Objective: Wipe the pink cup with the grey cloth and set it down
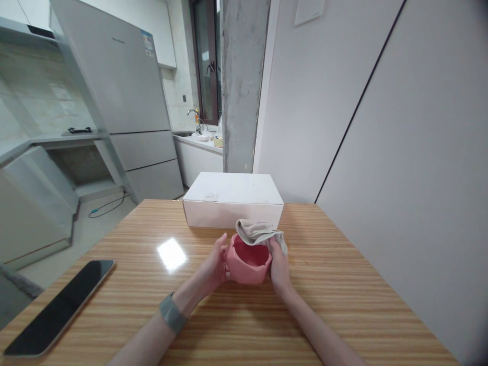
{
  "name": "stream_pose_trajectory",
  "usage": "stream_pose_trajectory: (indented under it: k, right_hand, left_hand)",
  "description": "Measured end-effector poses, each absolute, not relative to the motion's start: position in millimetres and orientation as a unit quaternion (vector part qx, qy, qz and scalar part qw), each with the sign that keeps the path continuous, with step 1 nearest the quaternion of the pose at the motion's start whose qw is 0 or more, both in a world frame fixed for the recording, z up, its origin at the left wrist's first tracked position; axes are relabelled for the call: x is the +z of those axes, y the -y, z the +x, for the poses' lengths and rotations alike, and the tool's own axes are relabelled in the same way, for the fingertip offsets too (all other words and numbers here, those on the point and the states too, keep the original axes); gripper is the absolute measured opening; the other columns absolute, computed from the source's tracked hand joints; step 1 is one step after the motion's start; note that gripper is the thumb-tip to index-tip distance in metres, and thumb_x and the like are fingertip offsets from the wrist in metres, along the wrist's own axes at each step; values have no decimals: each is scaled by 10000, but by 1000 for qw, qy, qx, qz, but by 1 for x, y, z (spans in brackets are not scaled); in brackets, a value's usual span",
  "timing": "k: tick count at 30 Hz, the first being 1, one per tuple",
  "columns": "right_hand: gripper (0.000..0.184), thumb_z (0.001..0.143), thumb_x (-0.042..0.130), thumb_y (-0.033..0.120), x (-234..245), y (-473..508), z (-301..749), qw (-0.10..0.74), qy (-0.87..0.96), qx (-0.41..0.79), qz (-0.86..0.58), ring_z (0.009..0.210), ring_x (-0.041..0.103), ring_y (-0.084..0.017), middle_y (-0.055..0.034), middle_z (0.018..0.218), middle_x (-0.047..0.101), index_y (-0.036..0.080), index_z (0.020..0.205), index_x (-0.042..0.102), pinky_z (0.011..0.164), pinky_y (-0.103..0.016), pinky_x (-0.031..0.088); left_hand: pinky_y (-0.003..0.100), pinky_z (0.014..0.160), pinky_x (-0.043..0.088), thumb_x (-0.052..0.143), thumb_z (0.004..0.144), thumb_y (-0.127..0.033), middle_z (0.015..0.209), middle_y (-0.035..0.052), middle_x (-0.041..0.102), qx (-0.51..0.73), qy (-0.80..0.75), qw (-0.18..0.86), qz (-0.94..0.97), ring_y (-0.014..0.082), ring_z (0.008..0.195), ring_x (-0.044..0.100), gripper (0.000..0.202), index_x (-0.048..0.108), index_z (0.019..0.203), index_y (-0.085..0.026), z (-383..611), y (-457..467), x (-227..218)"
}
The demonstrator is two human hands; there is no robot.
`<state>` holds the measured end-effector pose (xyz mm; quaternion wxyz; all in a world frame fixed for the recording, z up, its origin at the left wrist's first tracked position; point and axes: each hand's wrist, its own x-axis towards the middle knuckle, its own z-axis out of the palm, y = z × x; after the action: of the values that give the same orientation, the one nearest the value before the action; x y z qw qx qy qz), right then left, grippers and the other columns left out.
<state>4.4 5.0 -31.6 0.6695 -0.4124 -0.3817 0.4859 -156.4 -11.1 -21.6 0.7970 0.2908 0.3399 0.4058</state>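
Bare forearms (320, 325) reach across the wooden counter (343, 284); the left hand (213, 264), spread, cups a pink bowl (247, 269) while the right hand (279, 269) pinches a beige cloth (257, 233) against its rim.

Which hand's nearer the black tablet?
Left hand, gripping the pink bowl, lies to the right of the black tablet. Right hand is farther off, beyond the bowl, holding the beige cloth.
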Motion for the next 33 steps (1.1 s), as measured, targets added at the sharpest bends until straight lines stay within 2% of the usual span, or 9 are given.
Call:
stream_pose_trajectory:
  k: [4, 9, 17, 22, 25, 30, 33]
  right_hand:
    - [300, 710, 642, 405, -34, -19, 19, 628, 399, 523, -416, 1001, 604, -235, -32, 978, 709, 199, 917, 712, 956, -355, 387]
    - [306, 695, 646, 421, -33, -21, 16, 619, 406, 538, -404, 986, 618, -243, -35, 961, 716, 205, 902, 713, 938, -365, 408]
    - [368, 751, 603, 473, -28, 4, -5, 659, 389, 488, -419, 1077, 567, -226, -28, 1032, 695, 214, 1001, 682, 972, -343, 375]
    - [368, 788, 574, 461, -34, 17, -20, 685, 381, 428, -450, 1041, 570, -222, -39, 969, 698, 188, 1017, 667, 936, -323, 386]
    - [361, 783, 574, 467, -30, 14, -16, 690, 390, 423, -439, 1020, 577, -221, -40, 953, 699, 184, 983, 676, 941, -323, 384]
    - [388, 771, 574, 503, -24, -3, 6, 683, 373, 466, -421, 1031, 585, -231, -26, 996, 695, 204, 995, 679, 954, -359, 395]
    - [364, 743, 608, 503, -27, -12, 14, 660, 375, 497, -421, 1021, 601, -248, -25, 948, 709, 215, 945, 700, 935, -372, 421]
  left_hand:
    - [274, 545, 545, 491, 814, -591, 908, 69, 719, 355, -361, 810, 296, 172, 679, 654, 531, 632, 1098, -165, -157, 11, -30]
    - [234, 480, 513, 503, 820, -536, 759, 44, 710, 381, -389, 797, 261, 147, 578, 627, 437, 663, 962, -155, -155, 7, -32]
    - [251, 565, 538, 558, 800, -438, 830, 70, 718, 488, -411, 728, 251, 181, 694, 675, 382, 634, 1021, -135, -153, 6, -29]
    - [323, 755, 544, 601, 784, -325, 975, 101, 711, 559, -334, 712, 264, 219, 872, 675, 344, 609, 1068, -131, -147, 10, -28]
    - [316, 794, 528, 582, 805, -329, 1004, 100, 707, 536, -305, 736, 279, 215, 914, 666, 344, 607, 1087, -133, -148, 13, -24]
    - [256, 580, 529, 478, 834, -560, 812, 76, 721, 412, -343, 798, 277, 170, 657, 672, 500, 636, 1049, -137, -156, 14, -21]
    - [214, 507, 499, 496, 831, -547, 801, 69, 722, 367, -343, 814, 291, 144, 604, 645, 486, 653, 1030, -133, -156, 16, -24]
